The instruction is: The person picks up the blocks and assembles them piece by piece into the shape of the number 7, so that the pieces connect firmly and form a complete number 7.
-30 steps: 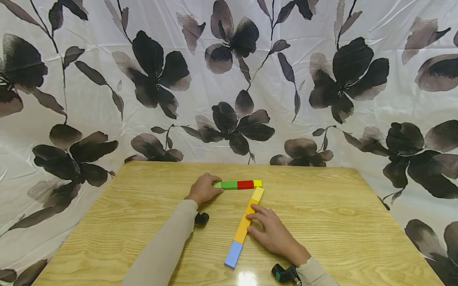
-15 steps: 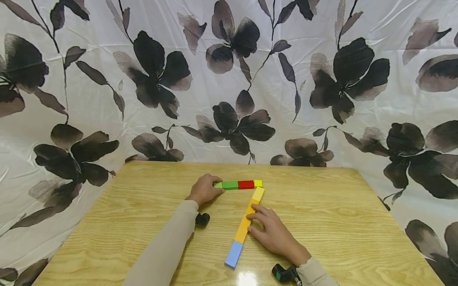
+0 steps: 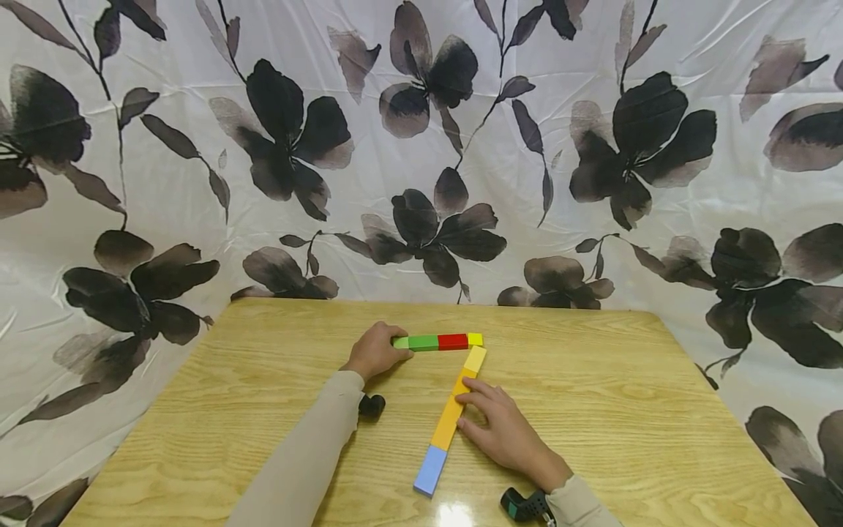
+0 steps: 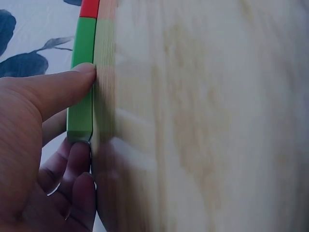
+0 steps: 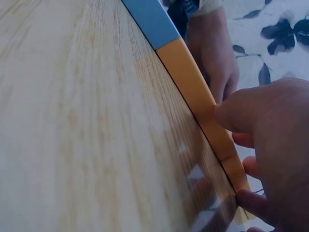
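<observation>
Across the far part of the table runs a row of blocks: a light green block (image 3: 401, 342), a green block (image 3: 424, 343), a red block (image 3: 452, 342) and a yellow block (image 3: 475, 339). My left hand (image 3: 377, 350) pinches its light green end; the left wrist view shows the thumb along the near side. A second row slants toward me: a pale yellow block (image 3: 475, 359), orange blocks (image 3: 446, 424) and a blue block (image 3: 430, 471). With thumb and fingers on opposite sides, my right hand (image 3: 503, 428) holds the orange part. A narrow gap separates the two rows near the yellow ends.
Both rows lie on a wooden table (image 3: 626, 410) with light glare near its front. Behind it hangs a white cloth (image 3: 553, 36) with dark flowers. A black wrist device (image 3: 372, 406) hangs by the left sleeve, another device (image 3: 523, 503) by the right.
</observation>
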`<state>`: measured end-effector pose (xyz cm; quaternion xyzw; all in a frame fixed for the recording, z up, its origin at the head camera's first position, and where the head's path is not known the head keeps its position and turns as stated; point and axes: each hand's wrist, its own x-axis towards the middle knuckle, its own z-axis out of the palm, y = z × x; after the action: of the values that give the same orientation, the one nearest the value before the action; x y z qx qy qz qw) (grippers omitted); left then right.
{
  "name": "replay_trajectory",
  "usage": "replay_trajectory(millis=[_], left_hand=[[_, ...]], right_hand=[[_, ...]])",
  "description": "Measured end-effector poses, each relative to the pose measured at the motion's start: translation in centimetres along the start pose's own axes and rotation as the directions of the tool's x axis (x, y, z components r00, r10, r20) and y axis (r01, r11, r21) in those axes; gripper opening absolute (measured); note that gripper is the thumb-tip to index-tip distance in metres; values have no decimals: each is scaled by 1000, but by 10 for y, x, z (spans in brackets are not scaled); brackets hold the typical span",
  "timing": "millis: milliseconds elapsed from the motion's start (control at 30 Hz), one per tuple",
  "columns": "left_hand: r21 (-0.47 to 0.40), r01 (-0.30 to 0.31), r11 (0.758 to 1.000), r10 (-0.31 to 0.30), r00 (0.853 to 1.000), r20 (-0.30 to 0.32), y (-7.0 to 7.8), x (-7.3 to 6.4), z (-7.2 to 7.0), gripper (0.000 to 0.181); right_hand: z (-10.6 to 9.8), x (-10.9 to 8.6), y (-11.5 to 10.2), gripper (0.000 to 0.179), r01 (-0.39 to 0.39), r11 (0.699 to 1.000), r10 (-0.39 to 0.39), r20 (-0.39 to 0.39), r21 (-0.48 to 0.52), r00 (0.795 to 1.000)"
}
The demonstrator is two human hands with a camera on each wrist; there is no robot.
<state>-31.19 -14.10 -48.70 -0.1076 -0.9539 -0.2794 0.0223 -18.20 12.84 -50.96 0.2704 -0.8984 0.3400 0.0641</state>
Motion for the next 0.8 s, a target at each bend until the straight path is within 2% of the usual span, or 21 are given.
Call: replay_trajectory(millis=[100,333,667,800], left_hand=[[-11,-10,1000,10,1000,4,-1,-2,-2,44],[-66,-81,995,81,997,5,-8,-3,-6,46],[-97,-69,993,68,998,-14,-15,-16,-14,49],[-107,-63,992,61,998,-24,-21,-22,-17,48]], right_hand=[[0,0,0,37,-3,1000,3,-6,-8,1000],[-1,0,0,42,-19,1000,20,-20,18,1000],[-9,0,4,43,-72,995,77,-65,71,995],[-11,-1,6,42,-86,994,90,-67,62,994]])
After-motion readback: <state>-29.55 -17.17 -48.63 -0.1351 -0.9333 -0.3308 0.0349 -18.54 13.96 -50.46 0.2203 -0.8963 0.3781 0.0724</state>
